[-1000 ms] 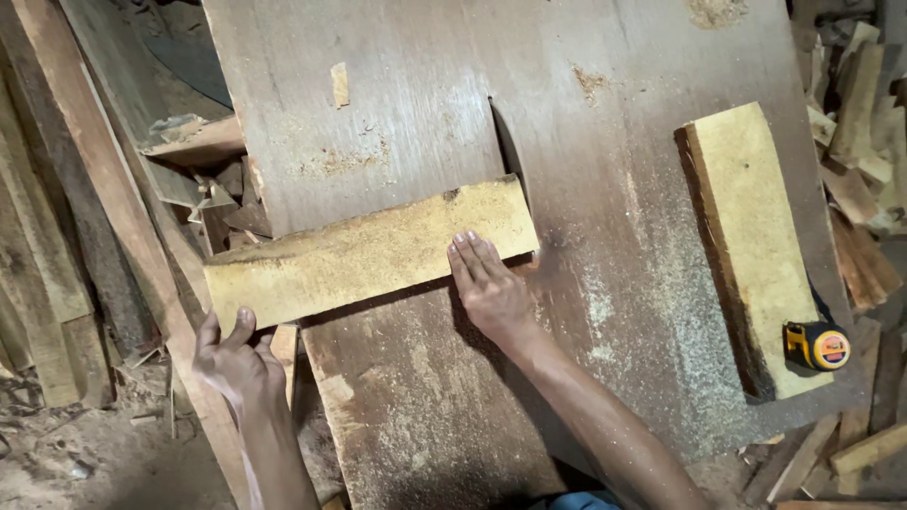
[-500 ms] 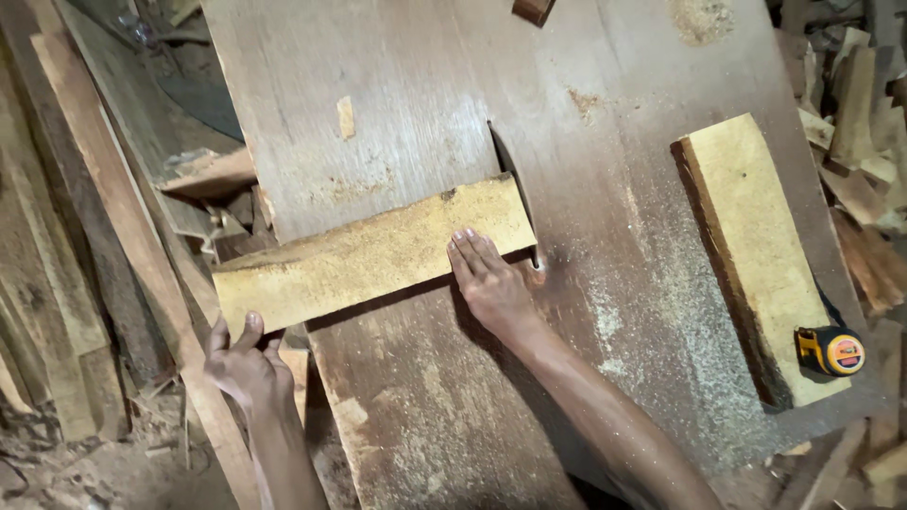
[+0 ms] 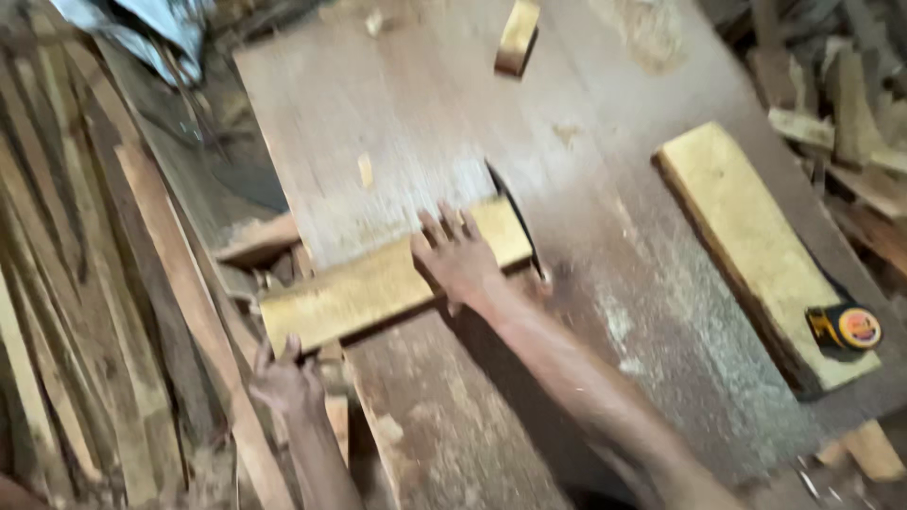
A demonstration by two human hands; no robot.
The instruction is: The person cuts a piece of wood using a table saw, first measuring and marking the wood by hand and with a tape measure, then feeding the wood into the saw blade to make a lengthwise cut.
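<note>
The whole view is motion-blurred. The right hand [image 3: 458, 257] covers part of the yellow plank [image 3: 378, 288], hiding the wood beneath its palm. Near that plank's outer end, the left hand [image 3: 282, 380] is soft; its grip cannot be told. Both forearms run off the bottom edge.

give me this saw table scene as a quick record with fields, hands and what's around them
setting: worn wooden saw table with a blade slot
left hand: at the near left end of the yellow plank, fingers on its edge
right hand: flat on top of the plank, beside the slot
plank position: lying across the table, left end overhanging
other items: second yellow plank on the right; yellow tape measure against it; small wood block at the far edge
surroundings: stacked timber at left
</note>
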